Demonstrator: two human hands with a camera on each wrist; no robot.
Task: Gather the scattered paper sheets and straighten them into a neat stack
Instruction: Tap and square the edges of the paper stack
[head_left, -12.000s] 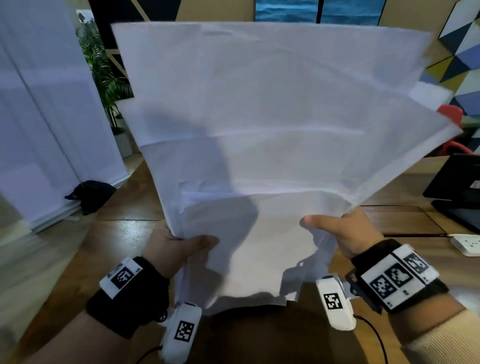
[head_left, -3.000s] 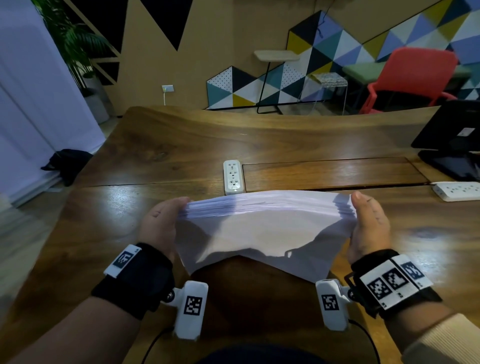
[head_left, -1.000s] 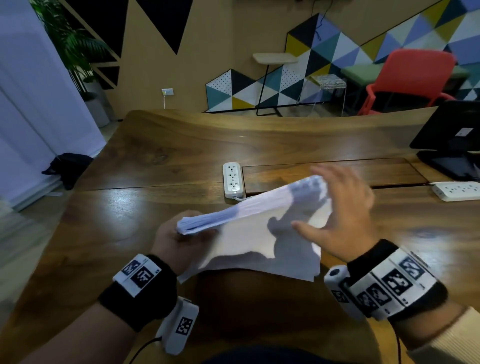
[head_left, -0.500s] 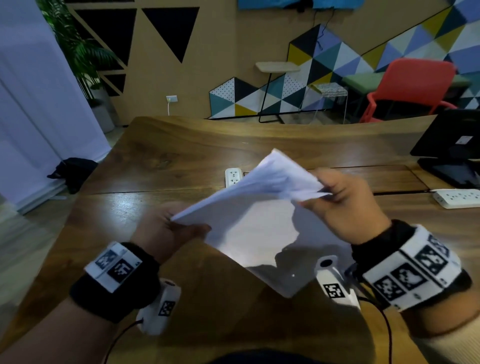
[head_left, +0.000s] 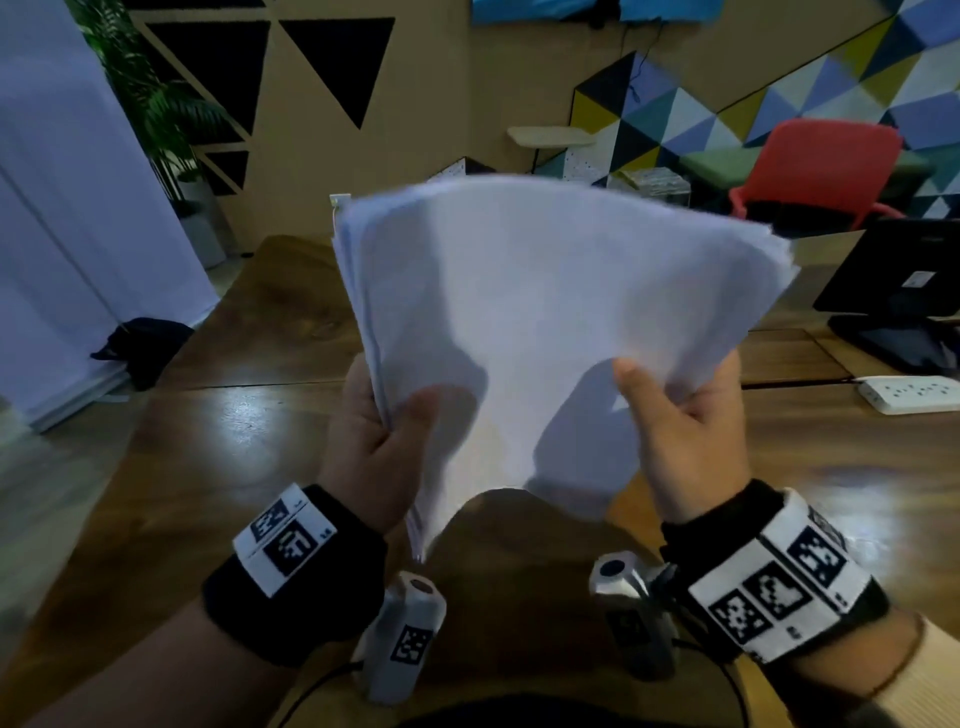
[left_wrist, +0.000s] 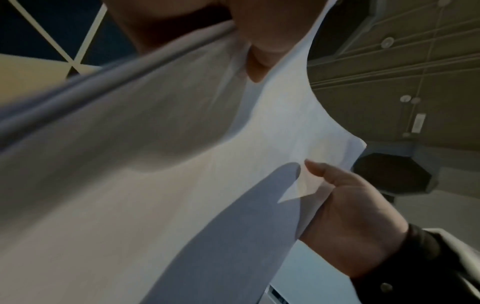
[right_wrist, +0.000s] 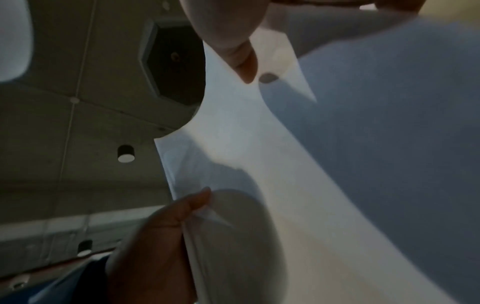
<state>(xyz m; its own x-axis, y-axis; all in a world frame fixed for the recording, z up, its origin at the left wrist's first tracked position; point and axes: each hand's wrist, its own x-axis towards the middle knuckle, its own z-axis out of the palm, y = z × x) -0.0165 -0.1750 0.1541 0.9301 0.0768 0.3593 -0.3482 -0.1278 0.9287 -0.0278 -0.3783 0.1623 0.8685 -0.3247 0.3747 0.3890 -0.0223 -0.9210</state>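
White paper, the stack of sheets (head_left: 545, 322), was held upright in the air between the two hands, above the wooden table (head_left: 171, 493). The left hand (head_left: 384, 441) was clamped on the stack's left edge, thumb in front and fingers behind. The right hand (head_left: 685, 431) was clamped on the right edge in the same way.

The sheets were seen fanned wider at the top than at the hands, with the bottom edge bowed and uneven. A slip was judged possible: if either pinch were loosened for a tap on the table, loose sheets could slide out and scatter. A crease was judged likely if the bowed lower corners were driven down hard.

Beyond the right hand a white power strip (head_left: 909, 394) was lying on the table, and further out a black monitor stand (head_left: 898, 343). Nothing was seen directly below the hands. A red chair (head_left: 821, 166) was standing well beyond them, and a dark bundle (head_left: 140, 345) was lying on the floor, far left of the left hand.
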